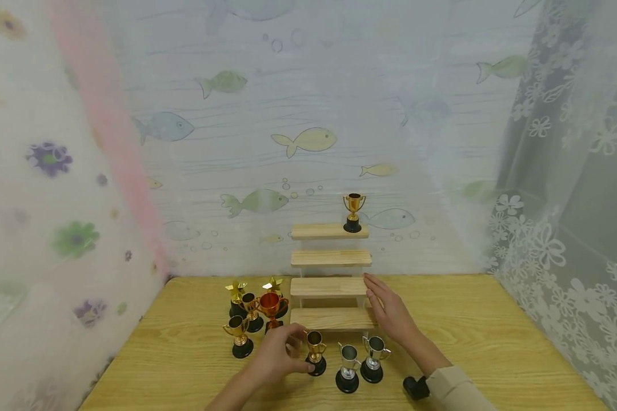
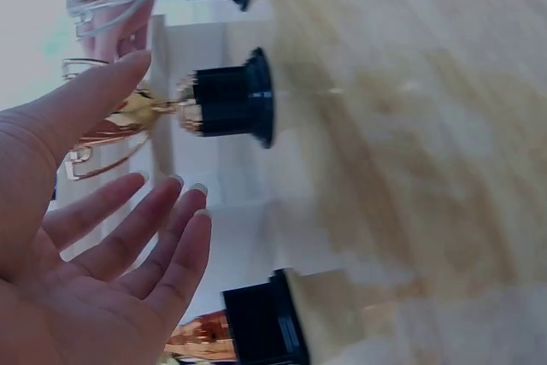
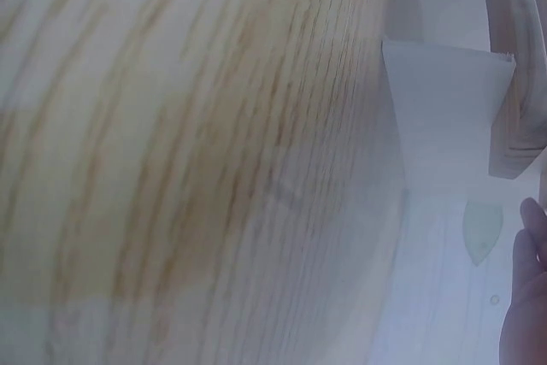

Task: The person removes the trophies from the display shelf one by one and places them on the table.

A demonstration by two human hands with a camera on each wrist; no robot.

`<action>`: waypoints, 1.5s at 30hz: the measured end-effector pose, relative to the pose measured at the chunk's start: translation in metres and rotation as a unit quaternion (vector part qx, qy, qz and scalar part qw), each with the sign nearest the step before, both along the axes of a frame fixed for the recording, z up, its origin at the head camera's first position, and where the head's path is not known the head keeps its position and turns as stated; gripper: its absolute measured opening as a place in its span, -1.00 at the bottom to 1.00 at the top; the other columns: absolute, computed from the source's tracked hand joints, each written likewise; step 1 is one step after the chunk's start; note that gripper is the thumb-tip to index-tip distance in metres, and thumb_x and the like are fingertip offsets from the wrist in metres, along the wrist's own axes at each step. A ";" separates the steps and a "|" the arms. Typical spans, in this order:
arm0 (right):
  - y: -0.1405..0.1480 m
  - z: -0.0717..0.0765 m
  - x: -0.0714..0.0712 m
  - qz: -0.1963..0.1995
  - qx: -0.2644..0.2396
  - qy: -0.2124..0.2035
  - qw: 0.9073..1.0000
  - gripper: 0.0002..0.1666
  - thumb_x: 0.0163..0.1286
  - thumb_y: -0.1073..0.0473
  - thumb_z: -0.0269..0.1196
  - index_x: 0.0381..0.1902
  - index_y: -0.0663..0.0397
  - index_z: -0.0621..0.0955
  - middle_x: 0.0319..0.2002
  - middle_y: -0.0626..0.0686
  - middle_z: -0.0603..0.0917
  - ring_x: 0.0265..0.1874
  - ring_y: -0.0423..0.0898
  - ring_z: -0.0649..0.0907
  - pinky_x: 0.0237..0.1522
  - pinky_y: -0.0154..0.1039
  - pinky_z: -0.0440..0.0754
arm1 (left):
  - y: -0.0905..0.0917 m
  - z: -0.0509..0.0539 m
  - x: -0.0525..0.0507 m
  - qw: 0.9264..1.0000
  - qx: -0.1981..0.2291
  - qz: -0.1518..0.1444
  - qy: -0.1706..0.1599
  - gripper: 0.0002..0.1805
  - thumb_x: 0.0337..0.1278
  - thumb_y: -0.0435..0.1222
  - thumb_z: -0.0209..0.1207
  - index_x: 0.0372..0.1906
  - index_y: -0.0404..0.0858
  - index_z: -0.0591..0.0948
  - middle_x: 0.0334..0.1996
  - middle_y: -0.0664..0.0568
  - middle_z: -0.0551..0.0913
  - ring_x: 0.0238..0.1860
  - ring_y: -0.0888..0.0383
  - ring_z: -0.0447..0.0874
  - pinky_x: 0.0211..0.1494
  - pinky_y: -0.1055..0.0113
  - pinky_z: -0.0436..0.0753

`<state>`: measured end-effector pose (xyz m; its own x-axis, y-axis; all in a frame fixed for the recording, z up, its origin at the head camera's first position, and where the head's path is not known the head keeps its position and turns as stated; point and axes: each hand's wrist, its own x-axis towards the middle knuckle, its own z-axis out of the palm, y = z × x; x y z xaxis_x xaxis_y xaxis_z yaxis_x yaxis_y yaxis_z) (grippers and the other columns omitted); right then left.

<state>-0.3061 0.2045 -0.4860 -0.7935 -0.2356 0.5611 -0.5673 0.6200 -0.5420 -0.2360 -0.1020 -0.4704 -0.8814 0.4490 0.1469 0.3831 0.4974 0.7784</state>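
Note:
My left hand (image 1: 275, 354) reaches around a small gold trophy cup (image 1: 315, 345) on a black base, which stands upright on the table. In the left wrist view, the thumb (image 2: 94, 100) passes in front of the cup and the fingers (image 2: 171, 245) are spread below it, apart from it. My right hand (image 1: 393, 317) lies with straight fingers along the right side of a stepped wooden stand (image 1: 329, 288). Whether it touches the stand I cannot tell. Two silver trophy cups (image 1: 348, 368) stand between the hands. One gold trophy (image 1: 353, 208) sits on the top step's right end.
Left of the stand are gathered two star trophies (image 1: 236, 292), a red cup trophy (image 1: 271, 306) and two more gold cups (image 1: 239, 337). A small black object (image 1: 416, 388) lies beside the right sleeve. A fish-patterned curtain (image 1: 308, 114) hangs behind the wooden table (image 1: 457, 319).

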 end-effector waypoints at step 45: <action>0.003 -0.004 -0.003 0.001 0.003 -0.011 1.000 -0.50 0.67 0.17 0.02 0.38 0.40 0.46 0.44 0.26 0.43 0.41 0.27 0.42 0.36 0.22 0.38 | 0.064 0.110 -0.055 0.991 0.037 0.034 0.123 -0.07 0.06 -0.15 0.53 0.50 -0.26 0.34 0.37 -0.25 0.46 0.28 -0.26 0.51 0.23 -0.18 0.57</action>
